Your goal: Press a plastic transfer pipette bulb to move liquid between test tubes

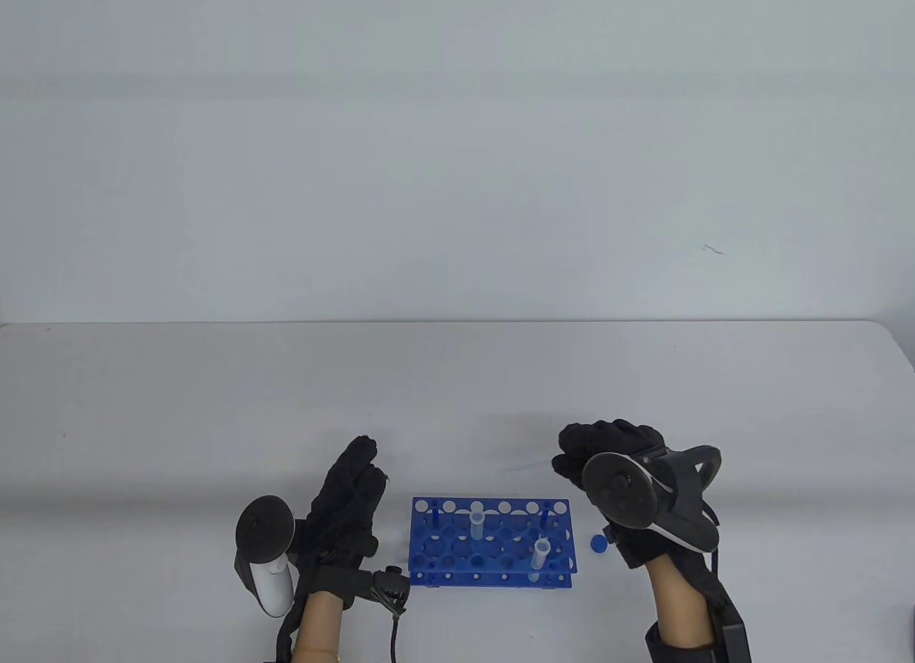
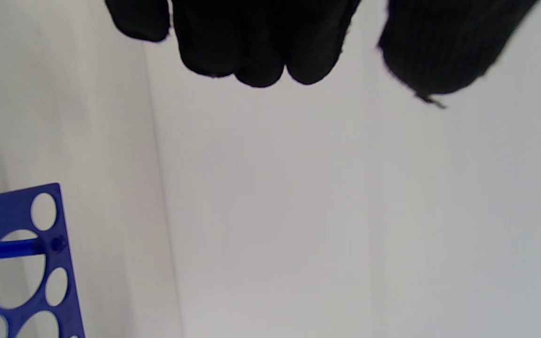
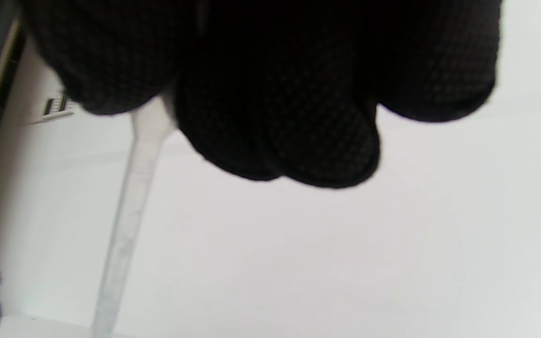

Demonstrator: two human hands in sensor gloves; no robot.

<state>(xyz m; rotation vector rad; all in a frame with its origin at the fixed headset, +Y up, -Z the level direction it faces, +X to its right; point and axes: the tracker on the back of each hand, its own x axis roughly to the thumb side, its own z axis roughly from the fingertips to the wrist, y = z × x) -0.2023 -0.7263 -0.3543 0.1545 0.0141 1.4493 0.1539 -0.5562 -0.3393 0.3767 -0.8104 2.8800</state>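
Observation:
A blue test tube rack point(image 1: 492, 545) stands near the table's front edge, with two clear tubes in it, one at the back middle point(image 1: 477, 526) and one at the front right point(image 1: 540, 557). My right hand point(image 1: 607, 452) is above and behind the rack's right end and grips a clear plastic pipette point(image 1: 525, 465), whose thin stem points left. In the right wrist view the stem point(image 3: 129, 220) hangs down from my closed fingers point(image 3: 275, 117). My left hand point(image 1: 350, 491) lies left of the rack, fingers stretched forward, holding nothing. The rack's corner shows in the left wrist view point(image 2: 21, 263).
A small blue cap point(image 1: 599, 543) lies on the white table point(image 1: 214, 405) right of the rack, under my right wrist. A cable point(image 1: 393, 620) runs off the front edge by my left wrist.

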